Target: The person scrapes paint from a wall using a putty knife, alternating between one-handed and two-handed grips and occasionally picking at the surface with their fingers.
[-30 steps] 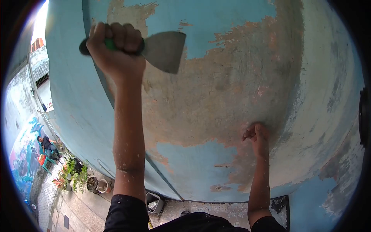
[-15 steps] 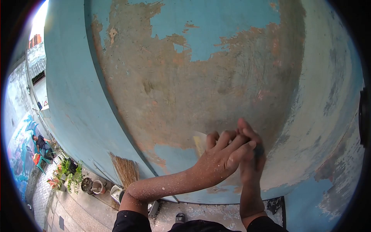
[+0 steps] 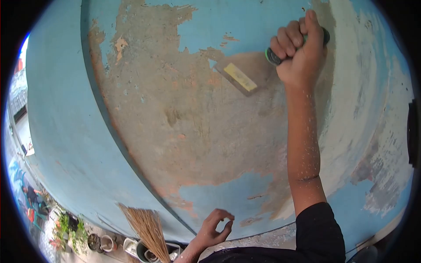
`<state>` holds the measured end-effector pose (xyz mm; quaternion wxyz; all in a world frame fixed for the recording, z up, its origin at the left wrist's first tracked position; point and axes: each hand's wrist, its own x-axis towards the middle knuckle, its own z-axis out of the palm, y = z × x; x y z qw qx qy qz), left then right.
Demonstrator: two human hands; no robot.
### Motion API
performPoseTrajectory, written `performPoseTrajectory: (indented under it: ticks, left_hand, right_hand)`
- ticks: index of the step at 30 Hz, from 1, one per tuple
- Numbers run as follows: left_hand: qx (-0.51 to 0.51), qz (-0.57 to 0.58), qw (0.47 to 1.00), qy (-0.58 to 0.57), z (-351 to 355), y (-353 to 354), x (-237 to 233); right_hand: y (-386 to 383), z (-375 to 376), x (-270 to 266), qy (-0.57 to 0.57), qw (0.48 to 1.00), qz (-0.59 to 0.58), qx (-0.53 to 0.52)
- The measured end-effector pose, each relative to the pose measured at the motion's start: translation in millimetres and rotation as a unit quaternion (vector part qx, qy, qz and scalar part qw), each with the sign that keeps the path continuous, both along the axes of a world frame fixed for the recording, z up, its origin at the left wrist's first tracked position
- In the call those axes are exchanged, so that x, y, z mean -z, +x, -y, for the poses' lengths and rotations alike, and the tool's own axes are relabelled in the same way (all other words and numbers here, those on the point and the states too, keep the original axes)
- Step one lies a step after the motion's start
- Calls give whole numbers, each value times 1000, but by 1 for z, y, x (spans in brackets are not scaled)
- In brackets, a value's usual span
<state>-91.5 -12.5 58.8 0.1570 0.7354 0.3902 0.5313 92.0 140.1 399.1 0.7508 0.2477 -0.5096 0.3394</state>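
My right hand (image 3: 300,52) is raised at the upper right, its fingers wrapped round the dark and green handle of a scraper (image 3: 252,72). The scraper's wide flat blade, with a yellow label, points left over the bare patch of the wall (image 3: 175,127). Blue paint with ragged edges lies above and below this grey-brown patch. Low in the view, near the wall's foot, my left hand (image 3: 215,229) has its fingers curled and its thumb apart from them, with nothing in it. Pale flecks cover my right forearm.
A straw broom (image 3: 147,228) leans at the wall's foot, beside a bucket (image 3: 142,252). Potted plants (image 3: 66,228) stand at the lower left, and a person (image 3: 33,197) sits beyond them. A raised wall edge runs down left of the patch.
My right hand has gone up the wall with the scraper. My left hand has come away from beside it and dropped to the lower middle. The view has shifted slightly.
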Motion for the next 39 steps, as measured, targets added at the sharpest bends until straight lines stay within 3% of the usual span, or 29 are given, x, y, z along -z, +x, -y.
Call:
performPoseTrajectory:
  ticks: [2, 4, 5, 6, 8, 18, 21, 22, 24, 29, 30, 32, 33, 36, 39]
  left_hand:
    - [-2, 36, 996, -79, 7, -26, 20]
    - [-3, 48, 996, -77, 9, -44, 23]
    - [-9, 65, 992, -107, 10, -53, 25]
    - [-14, 82, 987, -139, 12, -59, 27]
    - [-6, 83, 986, -146, 13, -67, 31]
    - [111, 82, 971, -196, 13, -82, 30]
    - [123, 82, 971, -189, 13, -85, 38]
    - [126, 82, 970, -191, 13, -86, 37]
    - [140, 62, 968, -201, 12, -87, 31]
    - [155, 71, 964, -206, 17, -89, 31]
    - [153, 83, 960, -220, 19, -90, 34]
    - [155, 82, 960, -218, 20, -90, 35]
    - [156, 73, 960, -222, 21, -90, 33]
    - [152, 69, 959, -229, 26, -95, 33]
    - [132, 85, 968, -194, 29, -101, 41]
  right_hand:
    - [-4, 4, -5, -29, 999, 17, 8]
    - [30, 13, -7, 83, 993, -81, -20]
    - [28, 9, -10, 51, 991, -120, 28]
    - [13, 4, -13, 51, 991, -118, 34]
    - [-22, 0, -16, -57, 997, -18, 54]
    - [6, 22, -26, -23, 983, -46, 177]
    - [63, 29, -26, 114, 988, -54, 85]
    - [44, 23, -29, 112, 988, -53, 88]
    - [-4, 0, -33, -49, 983, -109, 143]
    - [47, 8, -27, 49, 994, -59, 82]
    - [43, 3, -30, 50, 994, -59, 83]
    - [18, -12, -31, -69, 977, -134, 148]
    - [-6, -12, -28, -77, 991, -90, 55]
    - [-16, 8, -23, -40, 995, -52, 81]
    - [23, 14, -29, 16, 991, -113, 73]
